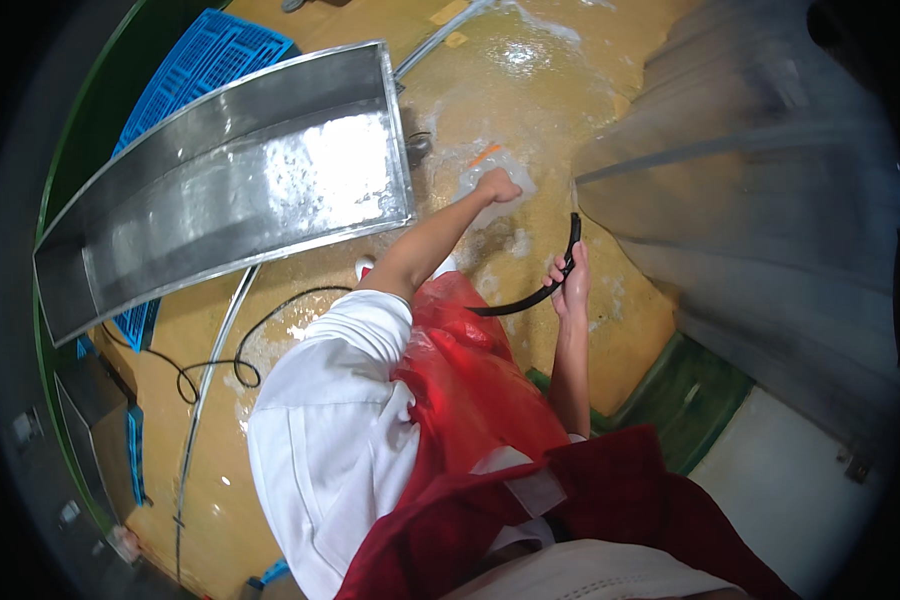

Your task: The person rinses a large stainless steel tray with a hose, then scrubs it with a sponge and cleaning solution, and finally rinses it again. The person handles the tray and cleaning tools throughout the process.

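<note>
My left hand (pixel 500 186) reaches out over the wet floor, its fingers closed on a whitish, translucent thing (pixel 518 170) whose kind I cannot make out. An orange strip (pixel 486 154) shows at its far side. In my right hand (pixel 572 280) is a black hose (pixel 530 301), gripped close to its end, which points away from me toward the translucent plastic curtain. From the hand the hose bends left and passes behind my red apron (pixel 460 350).
A long stainless steel trough (pixel 240 170) stands on the left, partly over blue plastic pallets (pixel 205 65). A translucent plastic curtain (pixel 740 180) hangs at the right. A thin black hose (pixel 245 345) loops across the yellow-brown wet floor (pixel 530 100). Nearer right lies a dark green surface (pixel 685 395).
</note>
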Tool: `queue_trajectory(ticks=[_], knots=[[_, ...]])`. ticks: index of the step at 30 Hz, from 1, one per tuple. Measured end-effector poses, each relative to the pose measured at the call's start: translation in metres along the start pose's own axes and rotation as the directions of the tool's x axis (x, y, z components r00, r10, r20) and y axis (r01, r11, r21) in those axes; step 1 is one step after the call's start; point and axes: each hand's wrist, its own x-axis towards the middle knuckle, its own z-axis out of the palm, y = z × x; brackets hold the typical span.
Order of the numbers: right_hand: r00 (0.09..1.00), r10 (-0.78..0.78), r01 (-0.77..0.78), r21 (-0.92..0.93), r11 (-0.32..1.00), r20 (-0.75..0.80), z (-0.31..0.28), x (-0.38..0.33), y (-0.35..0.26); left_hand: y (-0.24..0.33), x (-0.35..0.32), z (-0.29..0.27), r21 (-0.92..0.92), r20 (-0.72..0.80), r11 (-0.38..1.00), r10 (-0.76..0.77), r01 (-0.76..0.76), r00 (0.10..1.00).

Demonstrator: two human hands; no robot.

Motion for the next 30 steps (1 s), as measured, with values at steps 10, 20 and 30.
queue_trajectory(ticks=[10,20,30], knots=[[0.999,0.000,-0.007,0.161,0.987,0.044,0.090,0.090,-0.004,-0.036,-0.122,-0.027,-0.454,0.205,0.868,0.319,-0.199,0.925],[0.995,0.031,-0.019,0.123,0.992,-0.095,0.108,0.176,0.017,-0.048,-0.154,-0.080,-0.050,0.152,0.972,0.234,-0.229,0.960],[0.966,0.252,-0.252,-0.449,0.858,-0.061,0.088,0.226,0.048,-0.114,-0.214,-0.120,-0.072,0.321,0.984,0.178,-0.164,0.930]])
